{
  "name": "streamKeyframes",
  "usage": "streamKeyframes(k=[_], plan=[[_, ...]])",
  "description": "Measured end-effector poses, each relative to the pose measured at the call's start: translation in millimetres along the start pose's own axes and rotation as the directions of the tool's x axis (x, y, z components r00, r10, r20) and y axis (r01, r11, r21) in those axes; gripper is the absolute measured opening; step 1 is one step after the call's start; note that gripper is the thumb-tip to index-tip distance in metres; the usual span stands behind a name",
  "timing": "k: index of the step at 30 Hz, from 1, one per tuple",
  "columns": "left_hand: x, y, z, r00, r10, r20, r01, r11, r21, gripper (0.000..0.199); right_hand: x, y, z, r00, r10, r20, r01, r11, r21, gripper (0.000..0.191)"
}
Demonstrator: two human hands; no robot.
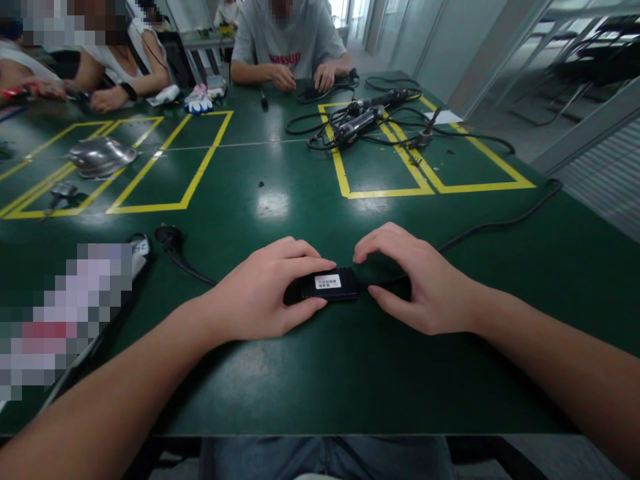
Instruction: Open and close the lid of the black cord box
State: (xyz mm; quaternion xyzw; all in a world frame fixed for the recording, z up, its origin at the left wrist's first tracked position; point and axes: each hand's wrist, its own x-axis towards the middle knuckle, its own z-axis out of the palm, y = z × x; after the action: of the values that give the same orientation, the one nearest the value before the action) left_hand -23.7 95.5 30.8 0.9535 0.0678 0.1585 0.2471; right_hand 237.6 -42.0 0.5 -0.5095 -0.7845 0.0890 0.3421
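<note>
A small black in-line box with a white printed label lies on the green table, with a black cord coming out on its right. My left hand grips the box from the left, thumb on the near edge and fingers on the far edge. To the right of the box, my right hand is curved round the cord, with thumb and fingertips apart and not closed on it. A black power plug rests to the left of my left hand, its cord passing behind that hand.
Yellow tape marks rectangles on the table. Black handheld tools with tangled cords lie at the back right. A shiny metal part is at the left. Across the table, a person in a grey shirt handles a dark item.
</note>
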Motion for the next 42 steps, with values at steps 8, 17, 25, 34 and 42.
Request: streamKeyframes(k=[8,17,25,34,42], plan=[[2,0,3.6,0.995,-0.025,0.101,0.027,1.000,-0.014,0.038,3,-2,3,0.997,-0.016,0.081,0.014,1.000,0.015,0.029],[4,3,2.1,0.990,-0.050,0.129,0.050,0.999,0.004,0.034,6,-4,2,0.994,-0.037,0.099,0.040,0.999,-0.029,0.025],[5,5,0.0,0.986,-0.050,0.160,0.039,0.997,0.070,0.032,8,-6,-1,0.992,-0.006,0.129,0.010,1.000,-0.027,0.024],[5,5,0.7,0.990,-0.043,0.136,0.037,0.998,0.044,0.034,10,-8,0,0.992,0.018,0.125,-0.018,1.000,0.005,0.022],[4,2,0.4,0.991,-0.048,0.122,0.048,0.999,0.003,0.037,9,-6,3,0.988,0.007,0.157,-0.002,1.000,-0.029,0.023]])
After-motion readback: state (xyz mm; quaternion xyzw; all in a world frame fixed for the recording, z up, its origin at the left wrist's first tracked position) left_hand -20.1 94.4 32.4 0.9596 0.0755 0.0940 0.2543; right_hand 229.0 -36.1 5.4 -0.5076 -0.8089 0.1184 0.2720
